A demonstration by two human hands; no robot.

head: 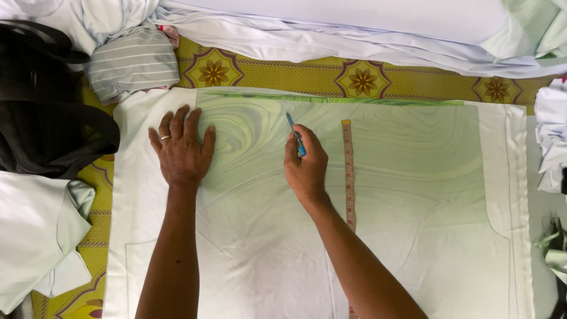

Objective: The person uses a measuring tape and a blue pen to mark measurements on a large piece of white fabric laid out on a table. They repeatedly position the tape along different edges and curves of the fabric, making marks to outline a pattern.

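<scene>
Two hands at work on one pale green, marble-swirled sheet of fabric (pixel 378 177), spread flat over a yellow floral-patterned mat (pixel 295 74).

Right hand (pixel 306 165): fingers clenched round a slim blue marking pen (pixel 296 136), tip down on the cloth near its far edge.

Left hand (pixel 182 147): fingers released and splayed, palm pressing the cloth flat toward its far left corner; a ring on one finger.

Cloth measuring tape, pinkish (pixel 348 171): lying straight on the fabric just beside the right hand, running from the far edge toward the near one.

Surrounding: black bag (pixel 47 112) and grey striped cloth bundle (pixel 133 62) off the far left corner; white folded fabric (pixel 354 23) along the far edge.

Risk, judged: if the pressing palm lifts or drags, the slippery cloth may creep and skew any drawn line; the tape could shift if nudged by the wrist.
</scene>
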